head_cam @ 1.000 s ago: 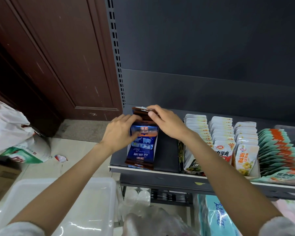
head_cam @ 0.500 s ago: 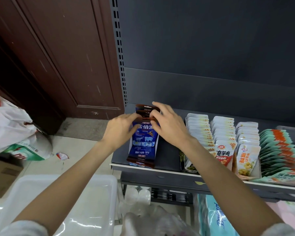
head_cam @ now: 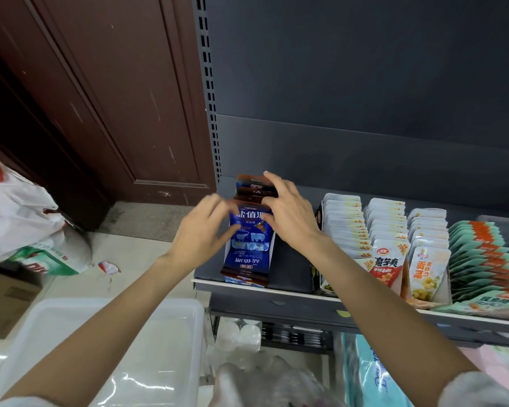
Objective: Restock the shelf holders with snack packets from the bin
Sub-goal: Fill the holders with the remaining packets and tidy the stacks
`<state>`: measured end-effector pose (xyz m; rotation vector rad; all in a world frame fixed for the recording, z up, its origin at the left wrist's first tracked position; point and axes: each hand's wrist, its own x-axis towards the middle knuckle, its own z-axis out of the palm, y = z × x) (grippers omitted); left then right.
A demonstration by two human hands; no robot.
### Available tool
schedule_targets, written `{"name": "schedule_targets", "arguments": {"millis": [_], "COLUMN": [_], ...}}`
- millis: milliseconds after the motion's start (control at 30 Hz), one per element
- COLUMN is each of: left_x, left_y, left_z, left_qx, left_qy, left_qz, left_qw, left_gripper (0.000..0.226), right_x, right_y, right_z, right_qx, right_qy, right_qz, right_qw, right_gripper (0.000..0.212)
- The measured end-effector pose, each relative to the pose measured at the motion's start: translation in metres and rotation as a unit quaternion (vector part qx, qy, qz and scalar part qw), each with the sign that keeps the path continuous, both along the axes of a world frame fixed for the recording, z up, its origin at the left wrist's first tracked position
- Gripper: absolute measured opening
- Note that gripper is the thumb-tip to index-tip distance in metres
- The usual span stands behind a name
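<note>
A row of blue snack packets (head_cam: 248, 245) stands in a white holder at the left end of the dark shelf (head_cam: 290, 265). My right hand (head_cam: 290, 214) lies over the tops of the rear packets with fingers straight, its thumb against the front packet's right edge. My left hand (head_cam: 203, 230) is blurred at the row's left side, fingers loosely spread and thumb touching the front packet. A clear plastic bin (head_cam: 115, 333) sits low at the left, under my left forearm.
Further right on the shelf stand rows of white packets (head_cam: 345, 227) and green-orange packets (head_cam: 482, 254). A brown door (head_cam: 100, 98) and white bags (head_cam: 21, 218) on the floor are to the left. Below the shelf lies a teal package (head_cam: 370, 377).
Both hands have stayed on the blue packets. The right hand slid further back over the row, and the left fingers lifted and spread. The front packet now stands more upright.
</note>
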<state>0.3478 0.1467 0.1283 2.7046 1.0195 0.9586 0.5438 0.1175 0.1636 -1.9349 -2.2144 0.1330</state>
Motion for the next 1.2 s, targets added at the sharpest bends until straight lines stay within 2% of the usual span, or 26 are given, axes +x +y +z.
{"name": "schedule_targets", "arguments": {"millis": [33,100,167,267,333,400,467,533,600,633,667,700,767,833,900,1000,1033,1100,1200], "left_x": [-0.002,0.0,0.012,0.033,0.042,0.043,0.037,0.023,0.003,-0.006,-0.013,-0.016,-0.013,-0.004,0.0,0.0,0.0,-0.001,0.002], "left_y": [-0.002,-0.004,-0.004,-0.001,0.001,0.004,0.005,0.003,-0.001,-0.005,-0.011,-0.018,-0.027,-0.029,-0.025,-0.018,-0.015,-0.011,-0.01], "left_z": [-0.002,-0.006,-0.006,-0.006,-0.006,-0.007,-0.003,0.005,0.013,0.019,0.021,0.02,0.01,0.002,0.002,0.012,0.016,0.02,0.011], "left_qx": [0.018,-0.027,-0.1,-0.051,-0.026,-0.049,-0.131,-0.253,-0.382,-0.413,-0.395,-0.338,-0.228,-0.167,-0.145,-0.127,-0.124,-0.144,-0.196], "left_qy": [0.034,0.133,0.25,0.408,0.458,0.485,0.434,0.313,0.243,0.253,0.293,0.344,0.403,0.375,0.344,0.186,0.132,0.077,0.097], "left_qz": [-0.05,-0.115,-0.1,-0.085,-0.092,-0.108,-0.14,-0.162,-0.164,-0.16,-0.154,-0.148,-0.139,-0.116,-0.079,-0.055,-0.043,-0.01,0.005], "left_qw": [0.998,0.984,0.958,0.908,0.884,0.866,0.88,0.901,0.877,0.86,0.857,0.863,0.875,0.904,0.924,0.973,0.983,0.986,0.976], "left_gripper": [0.03,0.019,0.026,0.042,0.05,0.053,0.044,0.037,0.058,0.076,0.09,0.095,0.076,0.046,0.035,0.024,0.022,0.026,0.044], "right_x": [0.0,0.001,0.0,0.001,0.001,-0.001,-0.001,0.001,0.002,0.003,0.003,0.004,0.005,0.005,0.007,0.012,0.014,0.017,0.02], "right_y": [0.0,0.0,-0.002,-0.004,-0.005,-0.004,-0.004,-0.003,-0.004,-0.004,-0.005,-0.006,-0.007,-0.006,-0.005,0.0,0.002,0.004,-0.003], "right_z": [0.0,-0.002,-0.005,-0.007,-0.009,-0.013,-0.015,-0.016,-0.015,-0.015,-0.015,-0.015,-0.015,-0.015,-0.015,-0.015,-0.014,-0.012,-0.011], "right_qx": [0.001,0.011,0.025,0.028,0.024,0.025,0.025,0.025,0.027,0.028,0.026,0.024,0.025,0.03,0.03,0.024,0.014,-0.016,-0.03], "right_qy": [0.002,0.006,0.012,0.013,0.007,-0.003,-0.019,-0.025,-0.021,-0.019,-0.015,-0.011,-0.001,0.019,0.049,0.106,0.133,0.194,0.275], "right_qz": [0.0,-0.003,-0.008,-0.01,-0.013,-0.018,-0.018,-0.012,-0.006,-0.004,-0.001,0.001,0.007,0.012,0.011,0.008,0.003,-0.006,-0.025], "right_qw": [1.0,1.0,1.0,0.999,1.0,1.0,0.999,0.999,0.999,0.999,1.0,1.0,1.0,0.999,0.998,0.994,0.991,0.981,0.961], "right_gripper": [0.028,0.026,0.024,0.023,0.022,0.019,0.019,0.02,0.021,0.022,0.024,0.025,0.024,0.022,0.021,0.02,0.02,0.022,0.03]}}
